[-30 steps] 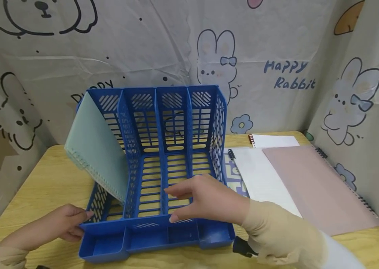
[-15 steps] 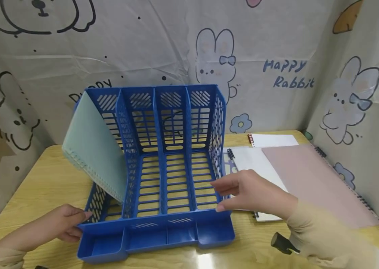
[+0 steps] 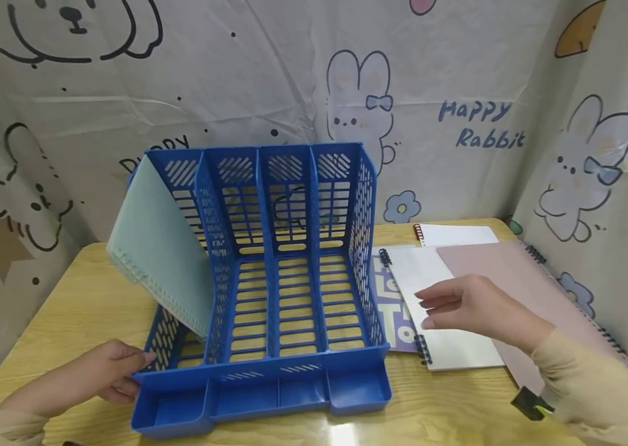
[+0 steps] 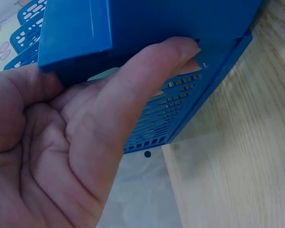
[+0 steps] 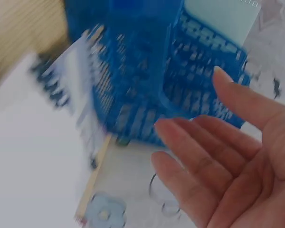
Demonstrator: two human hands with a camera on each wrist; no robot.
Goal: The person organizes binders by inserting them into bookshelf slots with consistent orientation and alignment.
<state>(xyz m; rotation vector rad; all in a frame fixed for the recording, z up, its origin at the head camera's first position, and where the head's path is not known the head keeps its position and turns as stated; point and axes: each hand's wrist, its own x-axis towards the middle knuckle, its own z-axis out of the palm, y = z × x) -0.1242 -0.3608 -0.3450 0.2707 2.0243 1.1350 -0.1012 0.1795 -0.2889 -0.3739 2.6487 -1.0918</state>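
Note:
A blue file rack (image 3: 258,367) with upright dividers and small front trays stands on the table. My left hand (image 3: 99,373) grips its front left edge; the left wrist view shows the thumb and fingers against the blue plastic (image 4: 156,28). Leaning in the leftmost slot is a pale green spiral notebook (image 3: 166,248). My right hand (image 3: 472,310) hovers with loosely bent fingers over a white spiral notebook (image 3: 467,350), holding nothing. Beside that lies a pink spiral notebook (image 3: 489,266), and a purple lettered cover (image 3: 389,297) shows partly under the white one.
A small white notepad (image 3: 459,234) with red spiral binding lies at the back right of the table. The wooden tabletop (image 3: 69,291) meets a printed curtain (image 3: 269,74) behind and at both sides.
My right hand has moved right, from over the rack's middle slots to over the white notebook. My left hand stays on the rack's corner. The rack and green notebook have not moved.

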